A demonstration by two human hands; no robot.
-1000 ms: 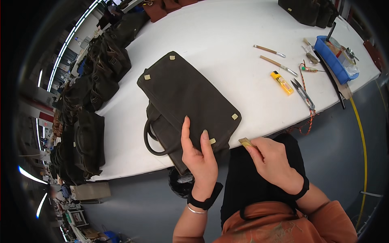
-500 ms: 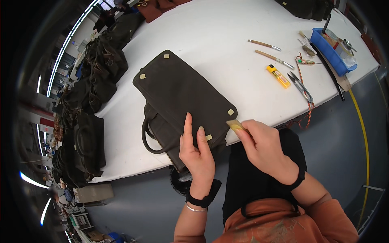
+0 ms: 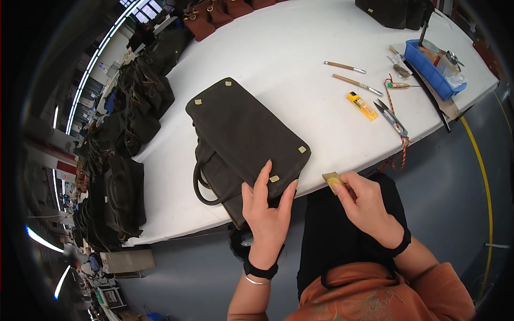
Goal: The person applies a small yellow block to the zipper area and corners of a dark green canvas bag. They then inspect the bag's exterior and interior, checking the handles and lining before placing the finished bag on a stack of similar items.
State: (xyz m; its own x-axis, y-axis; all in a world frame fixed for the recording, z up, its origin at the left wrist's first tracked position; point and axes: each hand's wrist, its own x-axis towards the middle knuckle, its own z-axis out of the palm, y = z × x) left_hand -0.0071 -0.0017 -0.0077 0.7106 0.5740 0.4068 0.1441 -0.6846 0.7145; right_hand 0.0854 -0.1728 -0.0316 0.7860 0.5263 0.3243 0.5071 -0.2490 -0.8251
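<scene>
Since the earlier head frames my right hand [image 3: 367,206] has pulled off the bag corner and back toward my body; the left hand [image 3: 269,214] has stayed put on the bag.

Head view, centre of frame: the dark olive fabric handbag with brass corner studs [image 3: 243,136] lies flat, bottom up, on the white worktable [image 3: 289,48], its near corner at the table's front edge. My left hand rests on that near corner, fingers spread flat, index finger just beside a brass stud, nothing gripped. Bag's dark looped handle [image 3: 202,187] sticks out left of centre.

Right of centre, my right hand is closed in a pinch on a small tan rectangular piece [image 3: 332,180], held off the table edge, just beside the bag but apart from it.

Upper right of frame: yellow utility-knife blade case [image 3: 362,105], small metal thread snips [image 3: 392,119] on an orange braided cord [image 3: 397,144], two wooden-handled awls [image 3: 350,75], blue plastic tray of tools [image 3: 432,68] at the table's far right.

Left of frame: a row of matching dark bags [image 3: 126,160] along the table's left side. Top of frame: brown leather bags [image 3: 214,13].
</scene>
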